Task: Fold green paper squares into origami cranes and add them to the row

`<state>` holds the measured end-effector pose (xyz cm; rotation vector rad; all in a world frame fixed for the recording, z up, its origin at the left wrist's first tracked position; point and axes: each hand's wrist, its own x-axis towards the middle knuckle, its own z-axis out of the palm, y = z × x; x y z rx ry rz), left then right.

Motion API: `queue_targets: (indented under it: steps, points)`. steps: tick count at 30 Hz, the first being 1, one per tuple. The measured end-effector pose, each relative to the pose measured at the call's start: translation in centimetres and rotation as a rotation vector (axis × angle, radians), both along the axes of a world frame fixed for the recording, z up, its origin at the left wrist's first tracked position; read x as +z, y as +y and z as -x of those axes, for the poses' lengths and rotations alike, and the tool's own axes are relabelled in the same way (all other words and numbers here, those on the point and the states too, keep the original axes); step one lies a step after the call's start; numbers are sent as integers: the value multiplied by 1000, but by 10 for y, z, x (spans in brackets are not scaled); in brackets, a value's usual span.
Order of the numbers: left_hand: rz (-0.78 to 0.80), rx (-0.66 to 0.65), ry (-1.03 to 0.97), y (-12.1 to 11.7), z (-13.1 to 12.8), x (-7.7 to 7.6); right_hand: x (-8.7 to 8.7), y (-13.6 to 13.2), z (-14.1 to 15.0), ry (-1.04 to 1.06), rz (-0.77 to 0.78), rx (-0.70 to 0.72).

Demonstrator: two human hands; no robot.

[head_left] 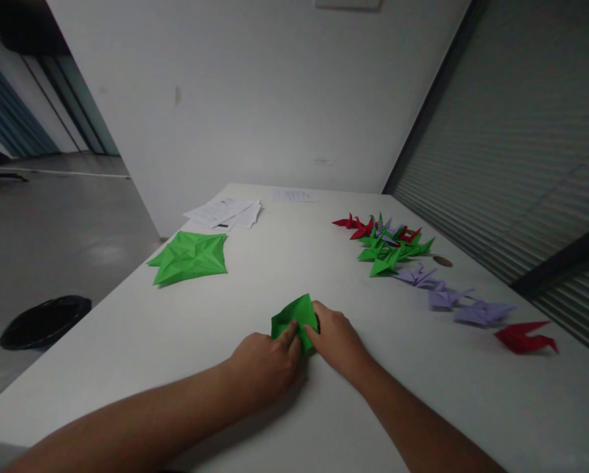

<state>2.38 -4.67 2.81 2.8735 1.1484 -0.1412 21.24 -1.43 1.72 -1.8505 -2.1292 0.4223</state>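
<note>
A small folded green paper [295, 315] lies on the white table [176, 341], a little in front of me. My left hand [265, 364] rests on the table with its forefinger stretched onto the paper's near left edge and the other fingers curled. My right hand [336, 338] presses on the paper's right side, fingers together at its edge. Both hands pin the paper flat against the tabletop.
A stack of creased green sheets [190, 257] lies at the left. White printed papers [225, 213] sit farther back. Several folded cranes in red, green and purple [398, 246] run along the right side, ending in a red crane [524, 337]. A black bin [45, 320] stands on the floor.
</note>
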Motion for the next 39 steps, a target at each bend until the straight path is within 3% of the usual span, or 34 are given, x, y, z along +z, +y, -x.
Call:
queue_targets:
  steps: [8, 16, 23, 30, 39]
  points:
    - [65, 34, 46, 3, 1, 2, -1, 1, -4, 155, -13, 28]
    - [48, -31, 7, 11, 10, 0, 0, 9, -18, 351, -147, 67]
    - [50, -149, -29, 16, 15, 0, -14, 20, -23, 607, -114, -18]
    - [92, -260, -90, 21, 23, 5, -29, 28, -28, 778, -58, 51]
    - [117, -312, -162, 23, 25, 3, -34, 32, -23, 582, -128, -32]
